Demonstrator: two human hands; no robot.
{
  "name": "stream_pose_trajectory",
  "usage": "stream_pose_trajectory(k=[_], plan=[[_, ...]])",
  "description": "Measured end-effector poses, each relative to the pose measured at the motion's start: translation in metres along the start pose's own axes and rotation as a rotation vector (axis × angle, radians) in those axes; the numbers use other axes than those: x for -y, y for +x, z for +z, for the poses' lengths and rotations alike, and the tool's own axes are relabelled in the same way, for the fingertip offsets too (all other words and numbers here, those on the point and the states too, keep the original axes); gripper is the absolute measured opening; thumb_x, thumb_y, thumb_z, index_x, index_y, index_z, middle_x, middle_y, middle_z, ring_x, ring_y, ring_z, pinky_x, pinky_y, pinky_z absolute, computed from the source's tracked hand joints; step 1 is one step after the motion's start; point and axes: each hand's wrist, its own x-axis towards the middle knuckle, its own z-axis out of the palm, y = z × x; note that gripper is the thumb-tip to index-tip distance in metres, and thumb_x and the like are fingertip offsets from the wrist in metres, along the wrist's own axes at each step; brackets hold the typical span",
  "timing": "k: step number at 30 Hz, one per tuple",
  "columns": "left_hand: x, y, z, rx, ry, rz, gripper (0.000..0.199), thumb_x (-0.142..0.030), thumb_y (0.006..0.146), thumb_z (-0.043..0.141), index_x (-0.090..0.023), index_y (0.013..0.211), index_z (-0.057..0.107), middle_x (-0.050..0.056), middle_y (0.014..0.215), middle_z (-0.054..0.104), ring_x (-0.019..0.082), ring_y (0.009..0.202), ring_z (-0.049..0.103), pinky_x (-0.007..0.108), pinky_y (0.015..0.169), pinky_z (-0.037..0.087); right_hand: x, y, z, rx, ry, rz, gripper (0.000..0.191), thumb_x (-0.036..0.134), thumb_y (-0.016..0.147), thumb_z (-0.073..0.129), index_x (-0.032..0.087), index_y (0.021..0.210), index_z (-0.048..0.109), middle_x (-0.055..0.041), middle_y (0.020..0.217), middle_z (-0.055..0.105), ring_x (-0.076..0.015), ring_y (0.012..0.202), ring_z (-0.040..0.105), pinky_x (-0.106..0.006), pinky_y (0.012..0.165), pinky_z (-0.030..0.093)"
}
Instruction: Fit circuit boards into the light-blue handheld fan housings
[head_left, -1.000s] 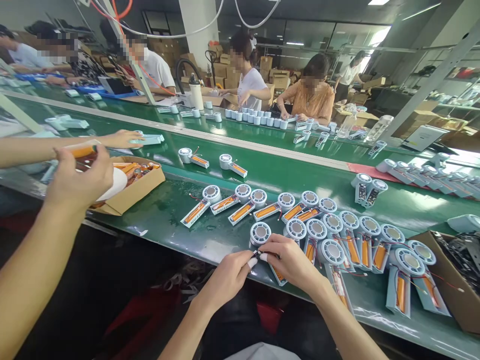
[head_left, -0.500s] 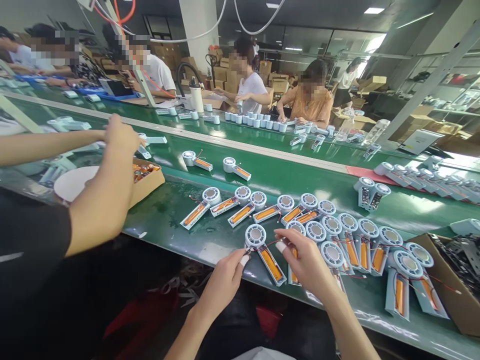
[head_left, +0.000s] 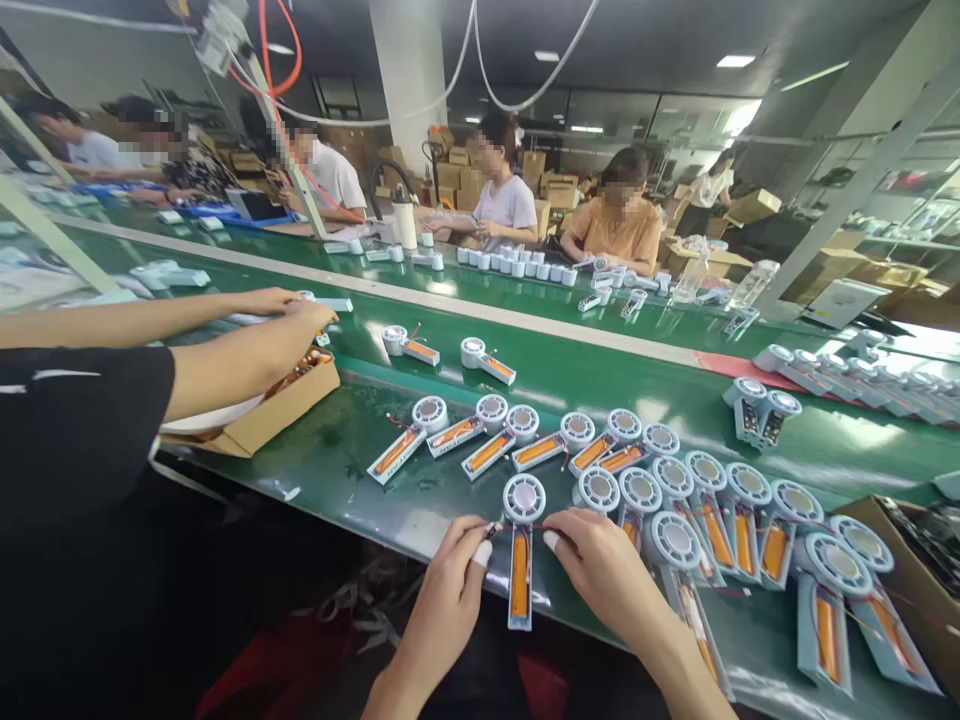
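Your left hand [head_left: 456,572] pinches a small dark piece [head_left: 493,530] at its fingertips | your right hand [head_left: 601,556] pinches a red wire [head_left: 537,527] | fan unit [head_left: 520,575] lies between them on the green bench [head_left: 360,505], handle toward you, orange battery [head_left: 520,590] exposed | similar units [head_left: 748,484] crowd its right

1 head-worn camera (close above the hands [head_left: 454,580]) looks forward and down across the bench [head_left: 450,495].
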Motion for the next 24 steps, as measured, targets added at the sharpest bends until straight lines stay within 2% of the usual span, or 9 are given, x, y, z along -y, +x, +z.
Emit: stream_pose_trajectory(k=[2,4,8,10,12,15,18,20,24], plan=[[-0.001,0.000,0.002,-0.043,0.037,0.003,0.036,-0.032,0.100,0.038,-0.019,0.111,0.070,0.014,0.107,0.067,0.027,0.101,0.067,0.042,0.092,0.055,0.003,0.002,-0.001,-0.082,0.146,-0.041,0.022,0.017,0.100,0.050,0.024,0.107,0.069,-0.0051,0.094,0.071,-0.0221,0.086,0.070,-0.031,0.077,0.054],[0.000,0.000,0.005,-0.074,0.058,-0.006,0.036,-0.032,0.099,0.038,-0.018,0.109,0.070,0.013,0.100,0.067,0.026,0.096,0.068,0.041,0.088,0.056,0.006,0.004,0.003,-0.169,0.312,-0.080,0.021,0.019,0.101,0.049,0.024,0.106,0.069,-0.0052,0.096,0.071,-0.0203,0.088,0.069,-0.029,0.078,0.054],[0.006,-0.001,0.011,-0.078,0.062,-0.004,0.034,-0.029,0.097,0.039,-0.020,0.110,0.069,0.013,0.102,0.069,0.026,0.099,0.070,0.038,0.088,0.057,0.010,0.011,0.019,-0.332,0.420,-0.168,0.023,0.018,0.100,0.048,0.024,0.106,0.070,-0.0060,0.097,0.071,-0.0186,0.085,0.070,-0.026,0.075,0.055],[0.008,-0.003,0.012,-0.082,0.054,0.000,0.034,-0.027,0.096,0.040,-0.021,0.110,0.070,0.013,0.102,0.070,0.026,0.102,0.070,0.037,0.089,0.057,0.011,0.014,0.027,-0.416,0.387,-0.228,0.028,0.017,0.100,0.045,0.025,0.110,0.070,-0.0076,0.101,0.072,-0.0206,0.089,0.070,-0.029,0.077,0.055],[0.006,-0.006,0.012,-0.097,0.042,-0.012,0.034,-0.027,0.095,0.040,-0.021,0.109,0.070,0.013,0.102,0.072,0.026,0.100,0.070,0.037,0.088,0.057,0.014,0.015,0.033,-0.442,0.418,-0.230,0.029,0.018,0.100,0.045,0.025,0.112,0.070,-0.0082,0.105,0.074,-0.0227,0.094,0.070,-0.032,0.080,0.055],[-0.001,-0.010,0.011,-0.106,0.006,-0.094,0.034,-0.033,0.093,0.042,-0.021,0.108,0.070,0.012,0.093,0.073,0.026,0.084,0.071,0.037,0.076,0.059,0.022,0.016,0.038,-0.362,0.695,-0.001,0.020,0.028,0.098,0.054,0.024,0.114,0.065,-0.0066,0.096,0.076,-0.0220,0.087,0.072,-0.030,0.076,0.056],[-0.008,-0.012,0.012,-0.098,-0.048,-0.230,0.038,-0.040,0.093,0.041,-0.019,0.109,0.068,0.008,0.077,0.071,0.025,0.071,0.069,0.035,0.066,0.057,0.029,0.016,0.040,-0.235,0.962,0.215,0.020,0.037,0.092,0.063,0.020,0.103,0.063,-0.0051,0.084,0.074,-0.0211,0.078,0.071,-0.028,0.069,0.056],[-0.011,-0.014,0.012,-0.088,-0.084,-0.293,0.040,-0.043,0.093,0.040,-0.018,0.112,0.066,0.006,0.072,0.069,0.024,0.066,0.068,0.035,0.063,0.056,0.029,0.015,0.039,-0.169,0.985,0.226,0.020,0.038,0.090,0.064,0.019,0.095,0.067,-0.0060,0.085,0.074,-0.0215,0.080,0.071,-0.029,0.071,0.055],[-0.014,-0.017,0.013,-0.079,-0.111,-0.311,0.039,-0.045,0.093,0.040,-0.020,0.111,0.063,0.003,0.068,0.067,0.024,0.063,0.067,0.033,0.061,0.054,0.024,0.009,0.036,-0.096,0.797,0.051,0.023,0.030,0.095,0.055,0.021,0.099,0.076,-0.0066,0.099,0.075,-0.0218,0.093,0.070,-0.032,0.084,0.053]])
